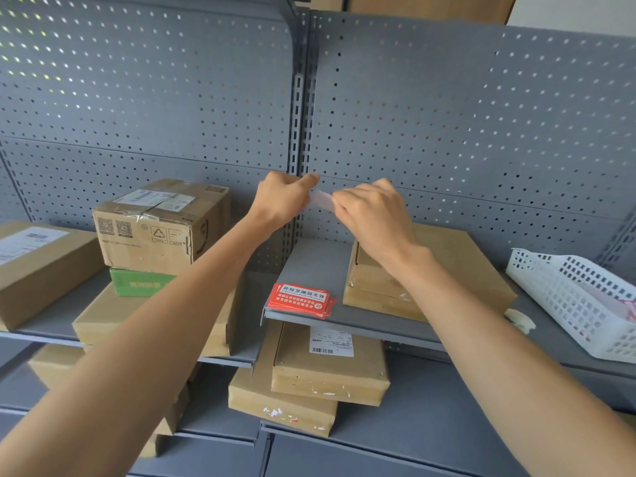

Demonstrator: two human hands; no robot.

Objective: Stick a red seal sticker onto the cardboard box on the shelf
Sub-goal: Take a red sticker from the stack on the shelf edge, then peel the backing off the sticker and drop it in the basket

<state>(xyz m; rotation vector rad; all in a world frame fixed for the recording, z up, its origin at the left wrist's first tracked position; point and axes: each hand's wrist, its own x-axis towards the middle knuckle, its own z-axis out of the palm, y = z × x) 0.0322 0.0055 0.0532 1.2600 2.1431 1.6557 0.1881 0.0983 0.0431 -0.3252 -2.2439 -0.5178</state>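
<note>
Both forearms up, left hand [282,197] and right hand [371,215] pinching one pale sticker [322,200] (above the cardboard box [457,263]).

1. the flat brown cardboard box [461,270] lies on the grey metal shelf [320,270], towards its back.
2. the stack of red seal stickers [299,301] lies on the same shelf at its front edge, left of that box and apart from it.
3. the white perforated plastic basket [578,304] sits right of the box.
4. the left hand [282,197] and right hand [375,215] meet above the shelf, a small pale sticker strip [323,200] between them.
5. two stacked flat brown cartons [327,370] lie on the shelf below.
</note>
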